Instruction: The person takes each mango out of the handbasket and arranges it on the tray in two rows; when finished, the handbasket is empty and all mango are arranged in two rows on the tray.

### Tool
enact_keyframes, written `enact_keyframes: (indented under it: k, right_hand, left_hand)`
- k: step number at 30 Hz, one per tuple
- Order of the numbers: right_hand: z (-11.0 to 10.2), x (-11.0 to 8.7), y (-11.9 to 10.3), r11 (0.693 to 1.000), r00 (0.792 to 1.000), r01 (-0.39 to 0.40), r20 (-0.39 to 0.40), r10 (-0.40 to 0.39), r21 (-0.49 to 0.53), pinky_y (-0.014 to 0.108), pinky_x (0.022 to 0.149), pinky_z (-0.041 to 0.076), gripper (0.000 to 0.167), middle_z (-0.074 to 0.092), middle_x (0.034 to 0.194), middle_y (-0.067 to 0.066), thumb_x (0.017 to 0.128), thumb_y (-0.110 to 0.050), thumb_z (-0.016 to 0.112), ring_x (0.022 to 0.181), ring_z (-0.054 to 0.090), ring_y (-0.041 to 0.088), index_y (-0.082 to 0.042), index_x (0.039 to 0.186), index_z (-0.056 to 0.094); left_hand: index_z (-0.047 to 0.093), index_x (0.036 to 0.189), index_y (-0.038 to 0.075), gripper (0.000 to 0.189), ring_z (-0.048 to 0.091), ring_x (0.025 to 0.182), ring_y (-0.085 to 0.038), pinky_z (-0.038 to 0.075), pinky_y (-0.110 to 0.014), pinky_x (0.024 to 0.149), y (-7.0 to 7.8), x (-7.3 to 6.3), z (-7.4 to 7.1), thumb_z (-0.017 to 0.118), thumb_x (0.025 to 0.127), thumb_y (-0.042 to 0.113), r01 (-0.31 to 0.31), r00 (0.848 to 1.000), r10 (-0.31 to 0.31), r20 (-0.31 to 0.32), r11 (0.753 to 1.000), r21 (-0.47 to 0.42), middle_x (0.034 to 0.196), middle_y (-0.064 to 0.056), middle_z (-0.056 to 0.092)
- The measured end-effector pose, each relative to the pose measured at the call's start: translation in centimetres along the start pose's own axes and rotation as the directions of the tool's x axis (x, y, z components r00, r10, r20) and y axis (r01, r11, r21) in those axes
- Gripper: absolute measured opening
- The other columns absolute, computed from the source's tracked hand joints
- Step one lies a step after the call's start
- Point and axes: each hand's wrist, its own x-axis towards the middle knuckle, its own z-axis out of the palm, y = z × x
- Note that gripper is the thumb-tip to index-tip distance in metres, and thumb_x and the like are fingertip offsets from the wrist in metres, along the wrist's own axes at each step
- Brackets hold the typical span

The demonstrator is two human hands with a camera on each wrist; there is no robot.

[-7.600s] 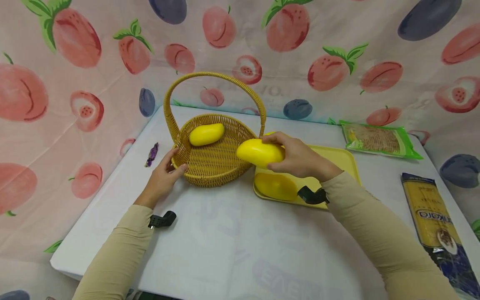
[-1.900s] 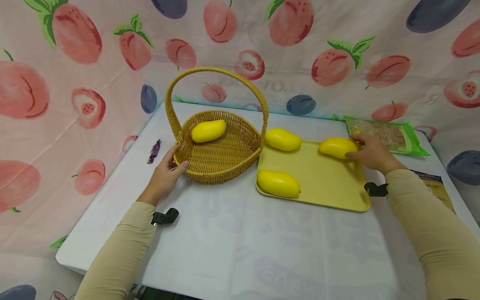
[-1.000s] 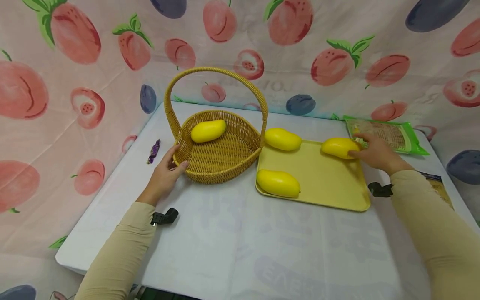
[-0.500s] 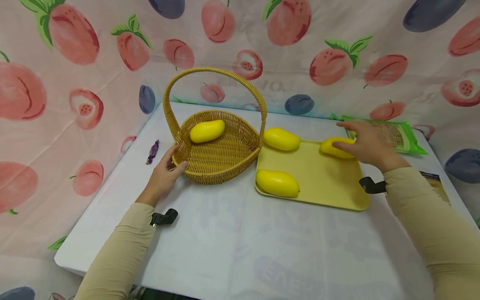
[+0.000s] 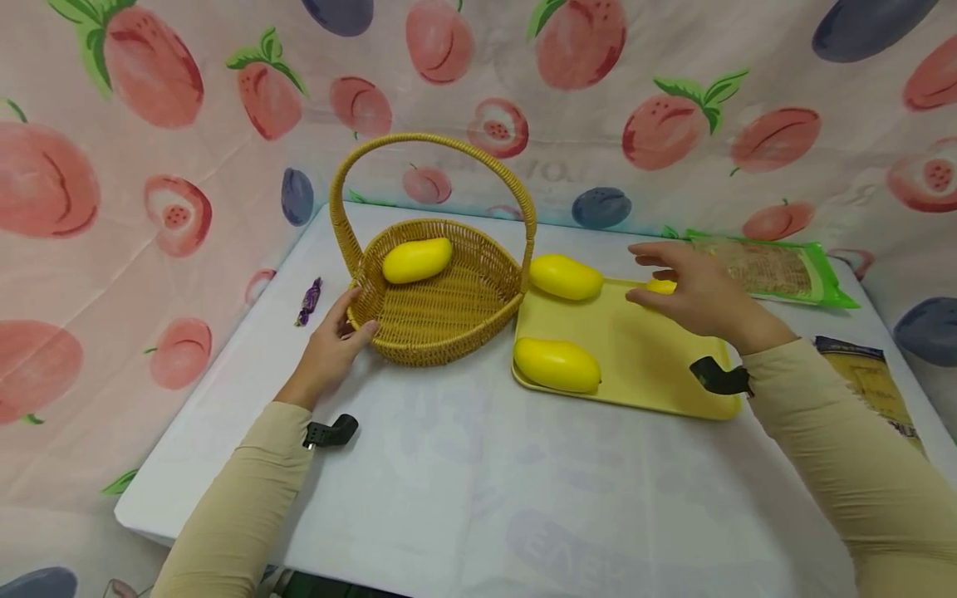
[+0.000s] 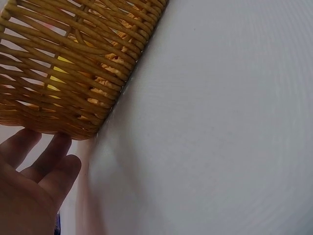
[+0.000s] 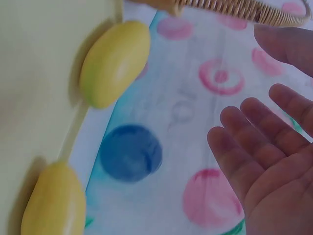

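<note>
A yellow wicker basket [image 5: 456, 345] with a tall arched handle holds one yellow mango [image 5: 417, 261]. My left hand [image 5: 326, 349] rests at its left rim; in the left wrist view, the fingertips [image 6: 62, 139] touch the woven side. On the pale yellow tray [image 5: 635, 365] lie a mango [image 5: 557, 365] at the front left, another mango [image 5: 566, 277] at the back left edge, and a third mango [image 5: 661, 286] at the back right, mostly hidden by my hand. My right hand [image 5: 703, 299] is above that third mango, fingers spread and holding nothing.
A green-edged food packet [image 5: 773, 267] lies behind the tray at the back right. Another packet, yellow and dark blue [image 5: 867, 378], is partly hidden by the right sleeve. A purple-wrapped candy [image 5: 308, 301] lies left of the basket. A fruit-print cloth [image 5: 568, 124] hangs behind the table.
Earlier my right hand held a mango near the basket, then set it at the tray's back right. It has let go and moved left and up. My left hand stays at the basket.
</note>
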Motion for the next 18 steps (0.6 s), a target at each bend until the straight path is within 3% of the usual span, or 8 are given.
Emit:
enact_keyframes:
  k: [8, 18]
  right_hand:
    - [1.9, 0.6, -2.3, 0.97, 0.97, 0.24, -0.03, -0.24, 0.019, 0.052, 0.096, 0.048, 0.053, 0.057, 0.136, 0.018, 0.086, -0.002, 0.078, 0.121, 0.056, 0.036, 0.001, 0.135, 0.058]
    - [3.7, 1.7, -4.2, 0.958, 0.957, 0.28, 0.056, -0.283, 0.06, 0.051, 0.1, 0.047, 0.054, 0.054, 0.143, 0.014, 0.088, -0.009, 0.078, 0.13, 0.05, 0.032, -0.002, 0.138, 0.057]
  left_hand:
    - [0.019, 0.161, 0.032, 0.071, 0.042, 0.135, -0.04, 0.033, -0.058, 0.109, -0.2, 0.1, 0.1, 0.057, 0.102, 0.042, 0.012, 1.0, -0.012, -0.01, 1.0, 0.009, 0.162, -0.016, 0.025]
    - [0.019, 0.161, 0.031, 0.071, 0.041, 0.136, -0.041, 0.032, -0.057, 0.11, -0.1, 0.1, 0.0, 0.057, 0.102, 0.039, -0.003, 1.0, 0.003, -0.002, 1.0, 0.002, 0.162, -0.016, 0.024]
